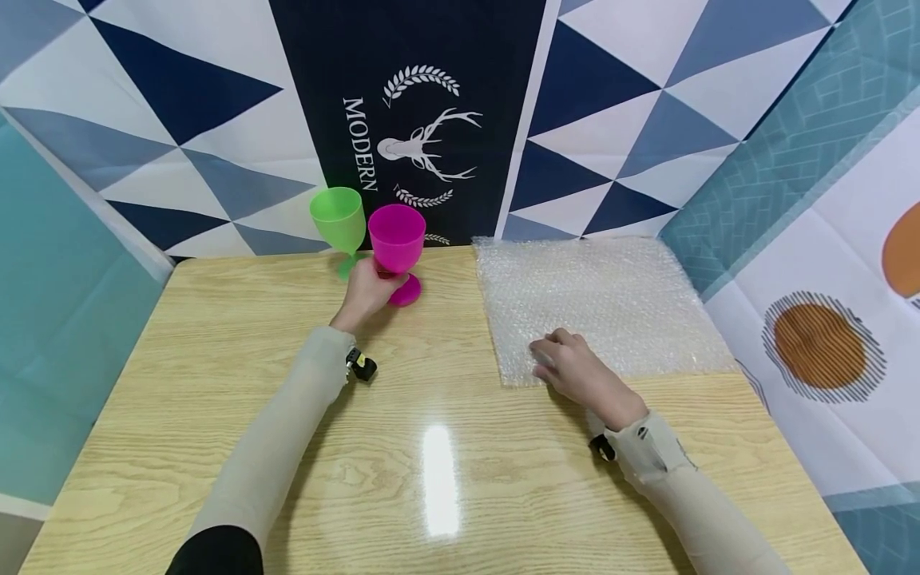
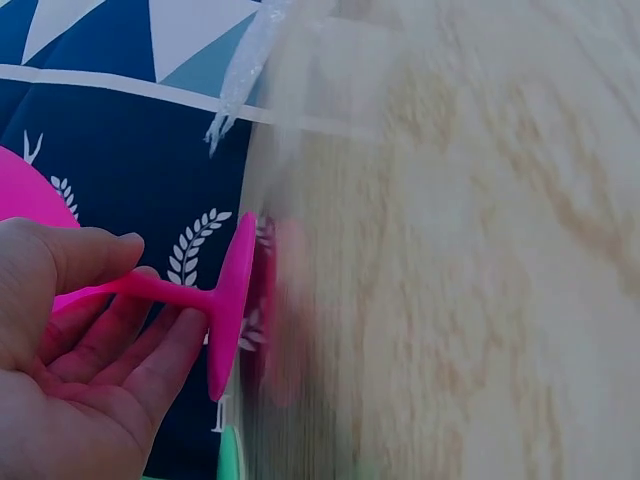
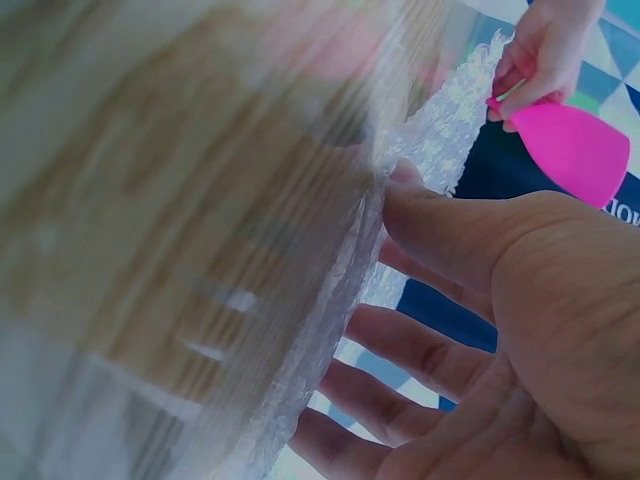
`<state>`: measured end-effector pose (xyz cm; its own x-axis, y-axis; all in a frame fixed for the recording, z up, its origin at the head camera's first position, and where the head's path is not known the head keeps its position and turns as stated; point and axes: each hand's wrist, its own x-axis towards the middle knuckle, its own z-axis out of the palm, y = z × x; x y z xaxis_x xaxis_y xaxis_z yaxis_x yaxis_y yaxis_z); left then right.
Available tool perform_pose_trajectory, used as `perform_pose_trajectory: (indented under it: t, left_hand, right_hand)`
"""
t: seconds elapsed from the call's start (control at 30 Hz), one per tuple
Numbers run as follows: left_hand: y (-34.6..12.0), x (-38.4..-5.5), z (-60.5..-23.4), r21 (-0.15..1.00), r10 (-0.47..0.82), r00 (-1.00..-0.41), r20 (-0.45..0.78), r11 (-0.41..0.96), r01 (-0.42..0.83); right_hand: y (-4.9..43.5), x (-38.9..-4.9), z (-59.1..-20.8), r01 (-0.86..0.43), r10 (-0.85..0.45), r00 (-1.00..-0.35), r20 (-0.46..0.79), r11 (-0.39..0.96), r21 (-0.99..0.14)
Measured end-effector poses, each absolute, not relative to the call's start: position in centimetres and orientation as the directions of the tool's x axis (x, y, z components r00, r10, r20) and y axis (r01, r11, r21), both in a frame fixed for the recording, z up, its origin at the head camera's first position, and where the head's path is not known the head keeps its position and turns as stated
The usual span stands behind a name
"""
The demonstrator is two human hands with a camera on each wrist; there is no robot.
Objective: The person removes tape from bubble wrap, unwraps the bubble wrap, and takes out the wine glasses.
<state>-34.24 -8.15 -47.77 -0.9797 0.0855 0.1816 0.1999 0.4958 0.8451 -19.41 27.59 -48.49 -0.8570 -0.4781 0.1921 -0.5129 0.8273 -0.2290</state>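
Note:
A bright pink plastic goblet is upright at the back of the table, its stem held between the thumb and fingers of my left hand. In the left wrist view the goblet's round foot is close over the wood, its reflection beside it. Just left of it stands a green goblet, its stem partly behind my left hand. On the right lies a flat sheet of clear bubble wrap. My right hand is at its front left part, loosely bent fingers spread and fingertips at the wrap's surface.
The wood-grain table runs back to a patterned wall cloth close behind the goblets. Another patterned cloth hangs along the right side, next to the bubble wrap. A plain teal panel borders the left.

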Motion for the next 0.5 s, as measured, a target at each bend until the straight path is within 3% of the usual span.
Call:
perform_pose_trajectory:
  t: [0.5]
  left_hand:
    - [-8.09, -34.98, -47.90, 0.856, 0.084, -0.983, 0.162, 0.484, 0.183]
  right_hand:
    - [27.46, -19.30, -48.48, -0.507, -0.473, -0.860, 0.189, 0.832, -0.224]
